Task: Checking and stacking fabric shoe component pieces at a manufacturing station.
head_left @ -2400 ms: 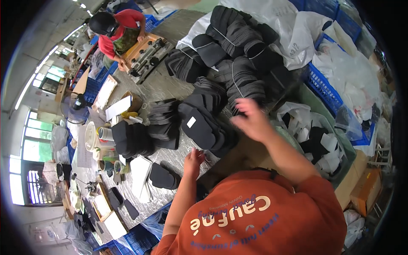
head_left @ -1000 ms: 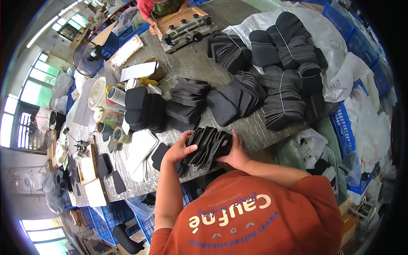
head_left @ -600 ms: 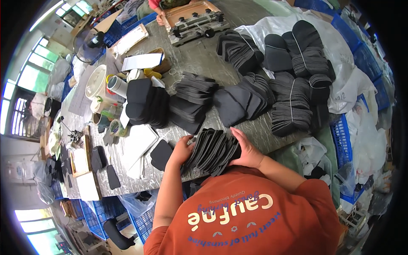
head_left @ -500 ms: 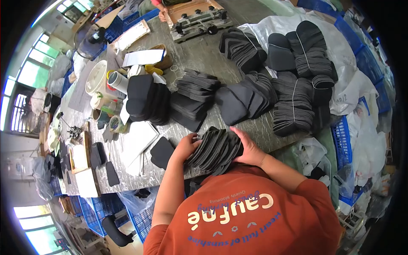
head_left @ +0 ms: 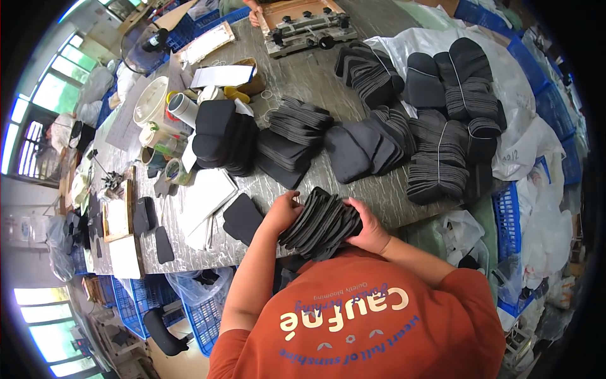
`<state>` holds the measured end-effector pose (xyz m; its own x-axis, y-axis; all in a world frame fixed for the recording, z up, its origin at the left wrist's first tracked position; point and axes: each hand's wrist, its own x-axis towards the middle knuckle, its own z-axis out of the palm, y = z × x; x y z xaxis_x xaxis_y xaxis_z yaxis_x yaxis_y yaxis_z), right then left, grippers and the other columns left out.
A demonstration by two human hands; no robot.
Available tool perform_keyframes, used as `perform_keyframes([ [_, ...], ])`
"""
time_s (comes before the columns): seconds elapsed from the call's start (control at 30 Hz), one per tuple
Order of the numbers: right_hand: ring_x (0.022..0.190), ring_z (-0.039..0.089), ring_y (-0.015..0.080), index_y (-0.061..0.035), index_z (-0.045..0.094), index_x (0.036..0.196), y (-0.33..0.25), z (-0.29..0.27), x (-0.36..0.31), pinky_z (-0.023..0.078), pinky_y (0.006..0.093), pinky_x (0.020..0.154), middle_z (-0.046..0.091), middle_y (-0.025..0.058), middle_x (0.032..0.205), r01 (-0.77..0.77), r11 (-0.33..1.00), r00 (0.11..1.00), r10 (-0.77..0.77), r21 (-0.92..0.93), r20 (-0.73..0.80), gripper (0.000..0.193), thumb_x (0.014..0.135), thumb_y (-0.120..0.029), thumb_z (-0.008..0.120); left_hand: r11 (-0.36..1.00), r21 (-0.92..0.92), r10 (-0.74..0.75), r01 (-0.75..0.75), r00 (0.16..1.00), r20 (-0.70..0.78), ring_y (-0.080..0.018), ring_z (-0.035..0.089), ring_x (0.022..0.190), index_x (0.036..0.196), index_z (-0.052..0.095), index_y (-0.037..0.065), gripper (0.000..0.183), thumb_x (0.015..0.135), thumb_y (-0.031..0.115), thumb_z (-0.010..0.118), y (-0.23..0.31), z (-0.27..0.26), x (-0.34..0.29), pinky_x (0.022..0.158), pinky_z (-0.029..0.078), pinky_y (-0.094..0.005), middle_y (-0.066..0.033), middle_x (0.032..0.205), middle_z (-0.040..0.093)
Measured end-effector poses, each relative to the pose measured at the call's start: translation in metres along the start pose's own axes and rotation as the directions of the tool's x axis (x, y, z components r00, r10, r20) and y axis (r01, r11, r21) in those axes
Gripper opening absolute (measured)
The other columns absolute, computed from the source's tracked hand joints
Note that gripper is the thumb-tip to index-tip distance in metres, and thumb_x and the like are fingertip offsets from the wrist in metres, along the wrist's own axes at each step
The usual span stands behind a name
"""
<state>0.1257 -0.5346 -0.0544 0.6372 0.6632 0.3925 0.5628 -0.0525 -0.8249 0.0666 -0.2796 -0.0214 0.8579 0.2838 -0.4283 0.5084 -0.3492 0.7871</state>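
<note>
A fanned stack of thin black pads (head_left: 320,226) is held between my two hands, close to my body at the table's near edge. My left hand (head_left: 284,212) grips its left end, fingers curled at the upper corner. Around the right end, my right hand (head_left: 370,230) is closed with its fingers bent against the pads. The stack leans in layers, its edges showing. Just left of my left forearm a loose black pad (head_left: 243,218) lies flat. Beyond the hands stand more loose piles, a left pile (head_left: 214,132), a middle pile (head_left: 293,139) and a right pile (head_left: 360,148).
Tied bundles of black pads (head_left: 437,158) lie at the right on white plastic sheeting (head_left: 514,148). White paper (head_left: 211,199), a white tub (head_left: 151,101) and tape rolls (head_left: 177,170) crowd the left. Across the table, another person's hand (head_left: 254,16) touches a wooden frame (head_left: 293,14) with a metal clamp.
My right fingers have drawn in closer against the stack's right end. My left hand has shifted slightly up along it. The whole view has tilted a little.
</note>
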Motion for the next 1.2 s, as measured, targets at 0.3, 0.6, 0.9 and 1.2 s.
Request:
perform_keyframes([
  [0.3, 0.116, 0.049, 0.0331, -0.0028, 0.031, 0.136, -0.006, -0.01, -0.001, 0.04, 0.0387, 0.1, 0.05, 0.0171, 0.126, 0.006, 1.0, 1.0, -0.006, 0.006, 0.022, 0.092, 0.06, -0.011, 0.083, 0.869, 0.458, 0.288, -0.187, 0.944, -0.159, -0.039, 0.059, 0.087, 0.087, 0.064, -0.002, 0.016, 0.076, 0.006, 0.055, 0.025, 0.007, -0.017, 0.08, 0.048, -0.0412, -0.0208, 0.088, 0.063],
  [0.6, 0.118, 0.05, 0.0306, -0.0045, 0.026, 0.139, -0.01, -0.007, 0.003, 0.039, 0.0379, 0.101, 0.051, 0.0162, 0.128, -0.124, 0.991, 0.992, 0.124, -0.052, -0.004, 0.093, 0.063, -0.003, 0.079, 0.978, -0.066, 0.2, -0.197, 0.979, 0.031, -0.0244, 0.059, 0.098, 0.11, 0.061, 0.0, 0.027, 0.09, 0.017, 0.056, 0.008, -0.028, -0.047, 0.087, 0.045, -0.0319, -0.0144, 0.102, 0.063],
  [0.9, 0.105, 0.053, 0.0298, -0.0069, 0.035, 0.134, -0.016, 0.015, 0.019, 0.042, 0.0371, 0.093, 0.053, 0.0138, 0.115, -0.035, 0.997, 0.993, 0.027, -0.065, -0.112, 0.088, 0.06, -0.004, 0.081, 0.915, -0.003, 0.381, -0.404, 0.864, -0.33, -0.0286, 0.063, 0.091, 0.104, 0.065, 0.002, 0.022, 0.087, 0.015, 0.062, -0.007, 0.005, -0.026, 0.082, 0.048, -0.0335, -0.0161, 0.099, 0.065],
  [1.2, 0.126, 0.036, 0.0361, -0.0097, 0.03, 0.139, -0.004, -0.009, 0.013, 0.036, 0.0396, 0.103, 0.029, 0.0201, 0.137, -0.099, 0.994, 0.986, 0.092, 0.05, 0.137, 0.107, 0.05, -0.016, 0.089, 0.891, -0.161, 0.315, -0.424, 0.834, -0.452, -0.0232, 0.061, 0.096, 0.101, 0.065, -0.001, 0.022, 0.088, 0.014, 0.056, -0.04, 0.002, -0.04, 0.089, 0.044, -0.0316, -0.0126, 0.1, 0.066],
])
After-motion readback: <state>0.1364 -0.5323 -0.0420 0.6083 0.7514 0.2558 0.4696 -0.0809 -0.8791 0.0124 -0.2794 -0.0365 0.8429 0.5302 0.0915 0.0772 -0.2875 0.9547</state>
